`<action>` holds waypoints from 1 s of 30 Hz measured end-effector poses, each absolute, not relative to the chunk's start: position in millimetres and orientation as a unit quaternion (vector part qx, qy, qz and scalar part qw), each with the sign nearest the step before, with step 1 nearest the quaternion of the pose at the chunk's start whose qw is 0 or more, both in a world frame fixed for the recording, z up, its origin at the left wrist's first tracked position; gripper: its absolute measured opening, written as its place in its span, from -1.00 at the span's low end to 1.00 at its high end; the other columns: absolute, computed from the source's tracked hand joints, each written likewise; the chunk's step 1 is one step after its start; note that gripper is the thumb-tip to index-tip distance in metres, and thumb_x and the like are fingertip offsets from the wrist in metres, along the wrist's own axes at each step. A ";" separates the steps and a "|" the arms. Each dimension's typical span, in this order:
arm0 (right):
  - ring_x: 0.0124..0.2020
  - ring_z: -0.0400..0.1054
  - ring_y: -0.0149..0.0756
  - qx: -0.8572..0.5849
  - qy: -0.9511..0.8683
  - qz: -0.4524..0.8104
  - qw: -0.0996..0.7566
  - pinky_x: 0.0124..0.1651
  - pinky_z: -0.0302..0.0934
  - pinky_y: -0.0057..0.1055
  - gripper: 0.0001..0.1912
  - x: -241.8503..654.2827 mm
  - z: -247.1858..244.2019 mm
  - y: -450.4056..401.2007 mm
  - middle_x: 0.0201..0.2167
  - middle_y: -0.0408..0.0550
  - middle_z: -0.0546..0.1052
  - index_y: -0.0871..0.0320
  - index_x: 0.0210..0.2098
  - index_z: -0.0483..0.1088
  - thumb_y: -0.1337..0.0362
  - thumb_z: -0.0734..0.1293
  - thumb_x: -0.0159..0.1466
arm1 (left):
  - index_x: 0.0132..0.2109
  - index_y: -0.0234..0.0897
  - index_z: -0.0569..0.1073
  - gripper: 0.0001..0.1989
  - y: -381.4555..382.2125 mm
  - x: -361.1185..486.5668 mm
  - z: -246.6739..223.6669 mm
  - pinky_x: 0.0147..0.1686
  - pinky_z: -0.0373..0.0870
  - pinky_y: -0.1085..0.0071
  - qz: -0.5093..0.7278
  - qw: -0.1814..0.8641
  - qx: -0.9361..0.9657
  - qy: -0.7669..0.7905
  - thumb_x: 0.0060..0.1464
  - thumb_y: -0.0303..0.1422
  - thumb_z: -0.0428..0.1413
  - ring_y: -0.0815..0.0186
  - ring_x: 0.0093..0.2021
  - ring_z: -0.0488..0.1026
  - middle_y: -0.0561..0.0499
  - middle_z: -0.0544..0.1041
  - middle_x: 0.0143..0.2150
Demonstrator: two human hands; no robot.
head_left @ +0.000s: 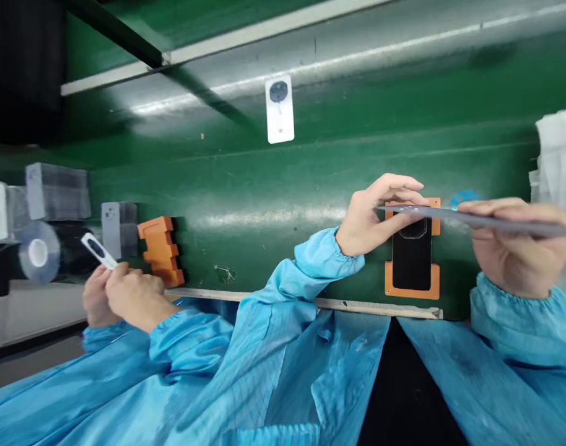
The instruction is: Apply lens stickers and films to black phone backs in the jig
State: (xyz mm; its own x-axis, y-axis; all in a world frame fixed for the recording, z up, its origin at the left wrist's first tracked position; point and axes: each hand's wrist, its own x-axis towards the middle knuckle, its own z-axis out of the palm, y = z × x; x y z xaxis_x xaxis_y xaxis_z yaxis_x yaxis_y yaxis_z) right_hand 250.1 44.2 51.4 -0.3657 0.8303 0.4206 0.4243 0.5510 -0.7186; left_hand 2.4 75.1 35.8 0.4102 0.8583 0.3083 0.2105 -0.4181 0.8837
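A thin grey sheet [485, 221], seen nearly edge-on, stretches between my two hands. My left hand [373, 214] pinches its left end, with thumb below and fingers above. My right hand [519, 248] grips the sheet farther right, fingers over the top and thumb side underneath. Below the sheet, a black phone-shaped piece [412, 260] with a rounded camera area lies in an orange fixture [412, 292] on the green bench. The sheet and my left hand hide the upper part of the fixture.
A white phone-shaped piece [280, 118] lies farther back. At left, a co-worker's hands [127, 294] hold another white piece [98, 250], near a second orange fixture [161, 251], a tape roll [39, 253] and stacked grey pieces [57, 192]. A blue round item [464, 197] and white stacked sheets [560, 158] are at right.
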 end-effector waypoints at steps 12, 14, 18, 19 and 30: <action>0.03 0.43 0.04 -0.318 -0.545 0.606 0.485 -0.01 0.38 0.07 -0.45 237.3 -12.2 77.1 -0.02 0.07 0.54 -0.11 0.24 0.36 0.13 -0.09 0.47 | -0.13 -0.29 0.53 -0.91 76.1 31.9 39.2 -0.03 0.58 0.35 0.541 0.247 0.727 0.344 0.36 -0.35 0.18 0.33 -0.13 0.62 -0.03 0.67 -0.18; 0.00 0.42 0.05 -0.297 -0.555 0.605 0.488 0.02 0.35 0.10 -0.46 237.7 -14.8 77.0 -0.01 0.09 0.54 -0.09 0.26 0.35 0.12 -0.07 0.47 | -0.14 -0.29 0.54 -0.88 75.8 32.2 40.1 -0.02 0.58 0.36 0.540 0.235 0.732 0.343 0.38 -0.35 0.16 0.33 -0.12 0.63 -0.03 0.67 -0.18; -0.01 0.40 0.11 -0.290 -0.556 0.605 0.490 0.07 0.31 0.20 -0.44 238.4 -21.2 79.1 -0.02 0.15 0.56 -0.05 0.29 0.36 0.11 -0.03 0.45 | -0.15 -0.29 0.55 -0.86 73.7 33.8 42.2 -0.05 0.58 0.39 0.553 0.210 0.731 0.339 0.39 -0.33 0.15 0.36 -0.14 0.63 -0.02 0.67 -0.19; -0.01 0.41 0.09 -0.293 -0.544 0.613 0.493 0.07 0.31 0.19 -0.46 238.4 -22.2 79.4 -0.02 0.14 0.56 -0.06 0.25 0.39 0.11 -0.02 0.45 | -0.15 -0.28 0.55 -0.86 73.4 33.4 42.7 -0.06 0.58 0.40 0.556 0.205 0.732 0.338 0.39 -0.33 0.15 0.36 -0.15 0.63 -0.02 0.67 -0.19; 0.37 0.32 0.07 -0.392 -0.605 0.418 0.553 0.28 0.30 0.19 -0.31 233.5 23.7 60.4 0.41 0.01 0.33 -0.19 0.51 0.05 0.06 0.10 0.41 | -0.18 -0.32 0.49 -0.58 113.3 18.0 20.2 -0.32 0.48 0.42 0.490 0.668 0.457 0.324 0.15 -0.03 0.35 0.39 -0.38 0.53 0.01 0.60 -0.30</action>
